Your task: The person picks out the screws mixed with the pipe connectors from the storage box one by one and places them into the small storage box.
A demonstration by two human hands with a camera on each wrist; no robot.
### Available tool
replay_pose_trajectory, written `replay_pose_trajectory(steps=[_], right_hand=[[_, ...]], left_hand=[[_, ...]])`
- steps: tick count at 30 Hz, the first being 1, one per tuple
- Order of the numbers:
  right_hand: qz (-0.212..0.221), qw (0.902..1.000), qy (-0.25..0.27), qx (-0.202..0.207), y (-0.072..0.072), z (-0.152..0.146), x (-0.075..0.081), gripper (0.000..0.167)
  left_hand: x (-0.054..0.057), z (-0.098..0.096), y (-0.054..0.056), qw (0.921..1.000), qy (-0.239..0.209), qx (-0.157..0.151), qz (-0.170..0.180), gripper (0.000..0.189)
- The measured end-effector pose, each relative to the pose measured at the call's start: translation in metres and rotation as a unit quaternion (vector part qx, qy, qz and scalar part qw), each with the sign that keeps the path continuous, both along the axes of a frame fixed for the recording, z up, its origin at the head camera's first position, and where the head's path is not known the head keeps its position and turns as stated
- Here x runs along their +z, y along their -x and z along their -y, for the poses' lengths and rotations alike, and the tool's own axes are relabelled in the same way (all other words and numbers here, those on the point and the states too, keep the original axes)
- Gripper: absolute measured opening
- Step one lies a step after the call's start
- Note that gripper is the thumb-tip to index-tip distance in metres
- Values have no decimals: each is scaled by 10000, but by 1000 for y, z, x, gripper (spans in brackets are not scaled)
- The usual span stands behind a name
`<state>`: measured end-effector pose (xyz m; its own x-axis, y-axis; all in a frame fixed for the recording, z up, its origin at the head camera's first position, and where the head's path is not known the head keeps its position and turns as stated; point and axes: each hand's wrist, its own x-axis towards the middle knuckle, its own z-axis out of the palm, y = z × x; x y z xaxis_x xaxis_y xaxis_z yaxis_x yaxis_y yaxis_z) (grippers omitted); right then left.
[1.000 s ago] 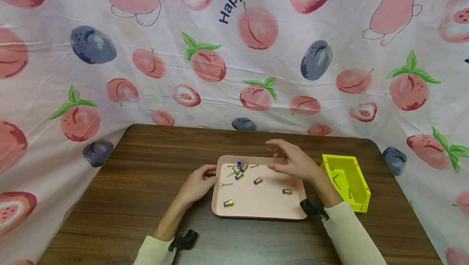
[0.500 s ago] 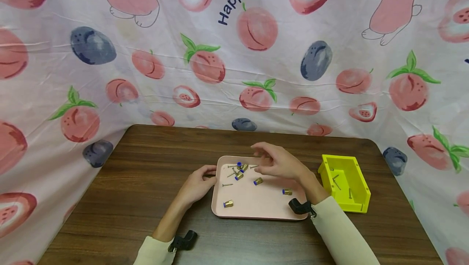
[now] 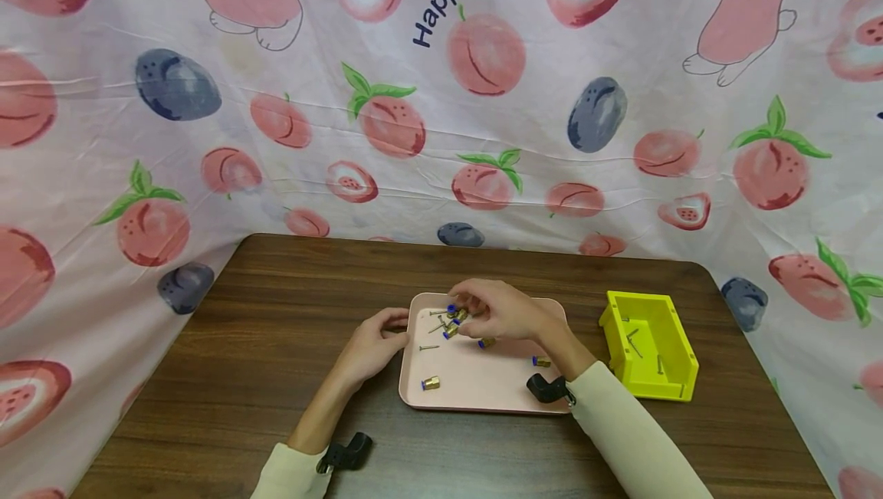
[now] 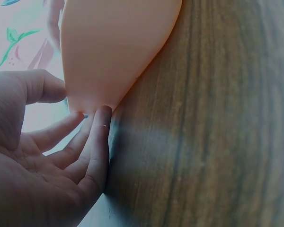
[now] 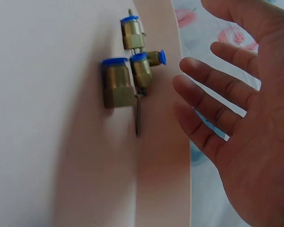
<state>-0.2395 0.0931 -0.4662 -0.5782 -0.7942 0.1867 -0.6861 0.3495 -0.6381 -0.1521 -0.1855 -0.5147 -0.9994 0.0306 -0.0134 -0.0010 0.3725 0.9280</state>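
A pink tray (image 3: 490,388) lies on the table, bearing several brass push-in fittings with blue collars and several screws. My left hand (image 3: 371,347) rests at its left side. In the left wrist view, the thumb and fingertips of that hand touch the tray's edge, with the fingers fairly straight. Above the back of the tray is my right hand (image 3: 507,313), fingers parted and nothing between them. Its fingertips are beside the cluster of brass fittings (image 5: 141,70), clear of them in the right wrist view. A screw (image 3: 429,347) and a brass fitting (image 3: 431,383) lie apart toward the tray's left side.
A yellow bin (image 3: 683,346) with several screws inside stands right of the tray. Another brass fitting (image 3: 541,361) lies near the tray's right end, under the right forearm. A fruit-print cloth (image 3: 497,123) hangs behind the brown table (image 3: 290,300).
My right hand has moved left and lower over the tray, from its right back side to the cluster of fittings. The left hand stays at the tray's edge.
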Motion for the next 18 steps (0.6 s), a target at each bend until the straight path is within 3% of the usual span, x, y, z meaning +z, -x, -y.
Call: replay_pose_trajectory(steps=[8, 18], right_hand=[[121, 9998, -117, 137, 0, 12, -6, 54], [-66, 9984, -413, 381, -2, 26, -9, 49]], left_hand=[[-1, 0, 1, 9997, -183, 137, -61, 43], [0, 1, 0, 9995, -239, 183, -75, 44]])
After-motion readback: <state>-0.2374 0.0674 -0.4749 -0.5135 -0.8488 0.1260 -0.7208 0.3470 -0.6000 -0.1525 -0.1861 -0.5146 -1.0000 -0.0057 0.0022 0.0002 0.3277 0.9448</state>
